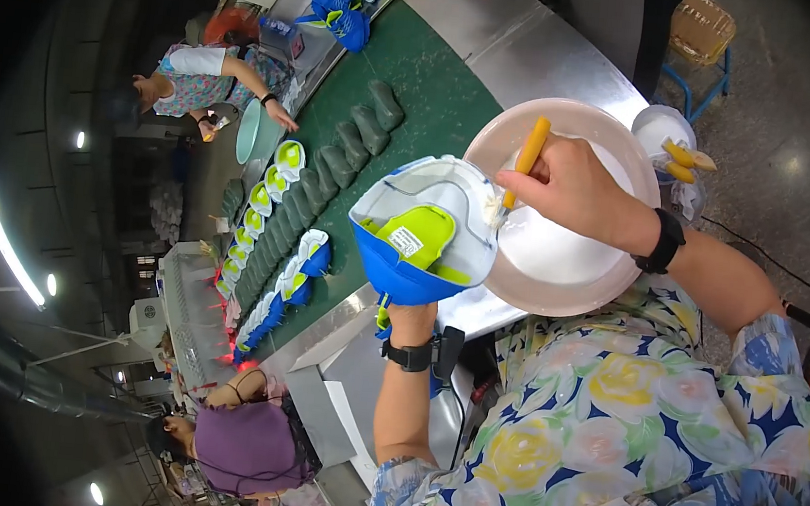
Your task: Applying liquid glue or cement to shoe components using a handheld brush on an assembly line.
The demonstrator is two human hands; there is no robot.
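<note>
My left hand (413, 320) is closed around the underside of a blue, white and lime shoe upper (427, 228), mostly hidden beneath it. The upper's open underside faces up, showing a lime lining with a white label. In my right hand (577, 187) is a brush with a yellow handle (531, 146), gripped between thumb and fingers. Its whitish bristles meet the upper's right edge, or lie just beside it. Beneath my right hand stands a pale pink bowl (566, 304) of white liquid (549, 252).
A green conveyor belt (450, 87) carries rows of dark, rounded pieces (370, 131) and shoe uppers (288, 156). Right of the bowl, a small white container (654, 121) has yellow-handled brushes on it. Co-workers sit across the belt (197, 82) and at lower left (245, 447).
</note>
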